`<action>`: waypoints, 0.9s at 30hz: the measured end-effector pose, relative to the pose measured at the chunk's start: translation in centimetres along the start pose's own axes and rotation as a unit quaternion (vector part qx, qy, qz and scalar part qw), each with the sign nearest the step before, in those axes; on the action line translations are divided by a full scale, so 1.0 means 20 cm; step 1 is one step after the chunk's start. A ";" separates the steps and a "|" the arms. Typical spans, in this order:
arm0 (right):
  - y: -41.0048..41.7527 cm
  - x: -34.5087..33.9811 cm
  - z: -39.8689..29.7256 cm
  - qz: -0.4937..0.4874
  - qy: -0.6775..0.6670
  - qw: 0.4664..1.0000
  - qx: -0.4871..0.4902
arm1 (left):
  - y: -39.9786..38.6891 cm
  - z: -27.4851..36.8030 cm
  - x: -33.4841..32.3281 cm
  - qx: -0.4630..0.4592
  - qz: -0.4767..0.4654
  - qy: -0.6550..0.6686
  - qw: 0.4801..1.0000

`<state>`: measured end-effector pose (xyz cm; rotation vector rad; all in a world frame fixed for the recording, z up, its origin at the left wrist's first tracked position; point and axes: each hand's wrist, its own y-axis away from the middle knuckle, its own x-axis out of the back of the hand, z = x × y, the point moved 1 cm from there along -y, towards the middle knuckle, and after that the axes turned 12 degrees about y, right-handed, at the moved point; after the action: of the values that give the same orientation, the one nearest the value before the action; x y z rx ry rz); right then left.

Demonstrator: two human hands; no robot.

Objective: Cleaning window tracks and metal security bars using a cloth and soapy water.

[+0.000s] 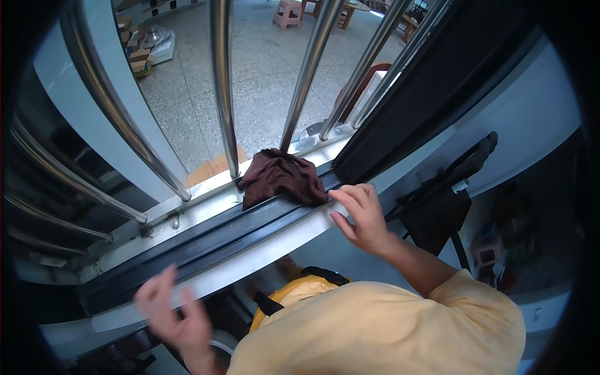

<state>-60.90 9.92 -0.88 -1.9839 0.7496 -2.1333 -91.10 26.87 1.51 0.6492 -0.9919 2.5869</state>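
A crumpled dark maroon cloth lies across the sill and the dark sliding-window track, against the foot of a metal bar. Just right of the cloth is my right hand, its thumb and fingers apart at the light front edge of the sill. Whether its fingertips touch the edge I cannot tell. My left hand is blurred, over the left part of the front edge, with spread fingers and nothing in it.
Upright stainless-steel bars stand along the sill's far side. At right rises a dark window frame. Beyond the bars are a speckled floor, a pink plastic stool and cardboard boxes. A black folded object stands near my right arm.
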 end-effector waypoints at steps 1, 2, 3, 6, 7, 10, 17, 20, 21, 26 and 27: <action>0.03 -0.02 0.03 0.023 -0.018 0.999 -0.022 | -0.04 0.07 -0.14 0.008 -0.061 0.064 0.996; 0.05 -0.05 0.04 0.046 -0.039 0.997 -0.041 | -0.11 0.13 -0.25 -0.036 -0.146 0.045 0.988; 0.07 -0.09 0.05 0.033 -0.080 0.995 -0.054 | -0.16 0.18 -0.37 -0.092 -0.171 0.051 0.980; 0.14 -0.22 0.07 0.078 -0.123 0.987 -0.069 | -0.26 0.25 -0.73 -0.218 -0.227 0.079 0.946; 0.15 -0.25 0.08 0.091 -0.132 0.984 -0.072 | -0.28 0.27 -0.82 -0.236 -0.231 0.062 0.942; 0.16 -0.30 0.08 0.124 -0.144 0.978 -0.081 | -0.34 0.28 -1.00 -0.280 -0.261 0.032 0.923; 0.18 -0.31 0.10 0.149 -0.113 0.980 -0.069 | -0.43 0.28 -1.17 -0.344 -0.311 0.009 0.886; 0.18 -0.30 0.11 0.147 -0.116 0.979 -0.075 | -0.44 0.28 -1.19 -0.363 -0.317 0.005 0.876; 0.17 -0.30 0.11 0.144 -0.112 0.981 -0.072 | -0.44 0.28 -1.20 -0.365 -0.321 0.011 0.874; 0.16 -0.30 0.10 0.150 -0.115 0.979 -0.082 | -0.44 0.28 -1.22 -0.344 -0.336 0.012 0.877; 0.15 -0.29 0.10 0.143 -0.110 0.980 -0.079 | -0.44 0.28 -1.22 -0.345 -0.339 0.009 0.876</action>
<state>-58.96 9.20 -7.40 -1.9998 1.1151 -1.7081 -64.86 26.64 -2.32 0.6128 -1.2828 1.4915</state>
